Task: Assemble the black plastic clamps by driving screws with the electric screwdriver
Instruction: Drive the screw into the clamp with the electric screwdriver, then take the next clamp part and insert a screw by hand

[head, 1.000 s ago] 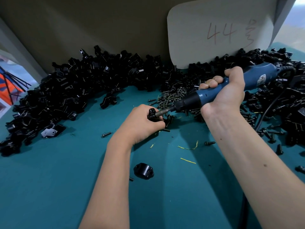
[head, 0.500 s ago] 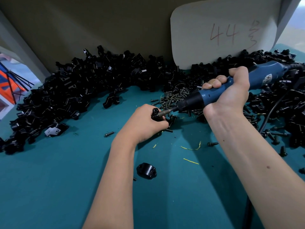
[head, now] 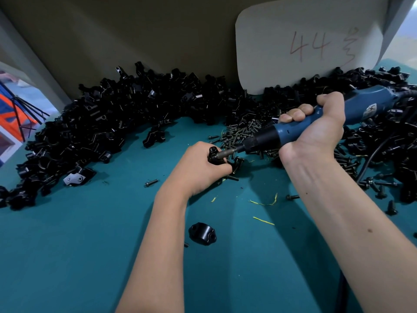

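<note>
My left hand (head: 198,168) is closed around a small black plastic clamp (head: 214,154), most of it hidden by the fingers. My right hand (head: 316,132) grips the blue electric screwdriver (head: 293,129), held slanting down to the left. Its metal bit (head: 228,152) touches the clamp at the top. A heap of dark screws (head: 241,134) lies just behind the clamp. One loose black clamp half (head: 202,233) rests on the teal table (head: 79,245) near my left forearm.
A long pile of black clamp parts (head: 112,123) curves along the back, from far left to far right. A cardboard wall with a card marked "44" (head: 309,46) stands behind. The screwdriver's cord (head: 370,159) runs down at right. Stray screws (head: 151,182) and yellow shavings dot the mat.
Both hands hold the same grip and the bit stays on the clamp. The whole scene has shifted slightly in view as the head moved.
</note>
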{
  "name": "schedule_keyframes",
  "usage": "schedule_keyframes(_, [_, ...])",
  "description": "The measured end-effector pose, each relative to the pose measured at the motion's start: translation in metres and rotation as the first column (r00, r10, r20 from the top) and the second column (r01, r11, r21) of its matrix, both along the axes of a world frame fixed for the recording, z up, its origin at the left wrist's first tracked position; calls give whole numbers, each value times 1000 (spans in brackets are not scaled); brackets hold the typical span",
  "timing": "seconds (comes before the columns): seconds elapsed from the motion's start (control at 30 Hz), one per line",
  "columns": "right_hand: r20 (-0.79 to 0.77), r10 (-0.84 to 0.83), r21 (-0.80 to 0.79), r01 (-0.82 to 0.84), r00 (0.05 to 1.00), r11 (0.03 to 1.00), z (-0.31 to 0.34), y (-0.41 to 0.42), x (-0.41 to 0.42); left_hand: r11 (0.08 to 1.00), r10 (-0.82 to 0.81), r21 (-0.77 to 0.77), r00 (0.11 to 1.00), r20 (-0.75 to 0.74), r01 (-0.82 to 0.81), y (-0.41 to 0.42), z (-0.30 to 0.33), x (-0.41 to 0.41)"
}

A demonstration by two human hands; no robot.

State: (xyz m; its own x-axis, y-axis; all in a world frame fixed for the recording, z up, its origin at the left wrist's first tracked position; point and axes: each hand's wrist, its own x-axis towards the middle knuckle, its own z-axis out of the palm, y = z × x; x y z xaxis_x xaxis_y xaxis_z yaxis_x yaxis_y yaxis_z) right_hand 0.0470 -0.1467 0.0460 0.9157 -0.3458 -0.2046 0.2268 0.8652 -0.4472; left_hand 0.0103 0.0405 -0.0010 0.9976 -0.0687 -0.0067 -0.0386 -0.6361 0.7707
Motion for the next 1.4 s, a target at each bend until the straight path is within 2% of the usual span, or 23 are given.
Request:
schedule_keyframes(0.2, [-14,-23,-24,23,1000,999,4,-2,1,999,28,25,999,23,-29,-1,-3,1])
schedule_keyframes(0.4, [-99,-57,-23,55,993,998,3,-6,1,995,57,76,996,66,-62,-5,-4,2])
schedule_keyframes(0.73, [-116,-139,-19,138,983,990,10,-9,2,971,186,100,947,263,-218,-17,-3,3])
schedule_keyframes(0.83, [-60,-115,11,116,992,993,8,-10,3,983,161,51,961,225,-176,-15,-4,3])
schedule_keyframes(0.93, [125,54,22,-57,991,998,10,-18,4,994,-33,-106,999,38,37,-11,1,-3])
schedule_keyframes(1.0, [223,142,30,-152,964,988,13,-26,4,956,-159,-254,986,-44,143,-9,3,-8])
schedule_keyframes(1.03, [248,165,78,-189,955,979,14,-29,4,936,-166,-318,986,-18,152,-7,5,-8])
schedule_keyframes(1.1, [263,166,245,-232,950,941,13,-37,6,883,-84,-459,995,47,96,4,11,-9])
schedule_keyframes(1.17, [195,169,307,-224,966,925,10,-43,8,796,51,-606,997,56,-7,19,16,-9])
schedule_keyframes(1.23, [59,208,189,-215,976,958,6,-41,8,687,210,-711,978,1,-146,28,19,-9])
schedule_keyframes(1.3, [-71,266,-18,-268,961,963,0,-34,9,574,283,-777,953,-110,-260,28,20,-9])
schedule_keyframes(1.4, [-213,362,-329,-415,908,848,-2,-20,11,400,180,-857,945,-274,-324,21,21,-8])
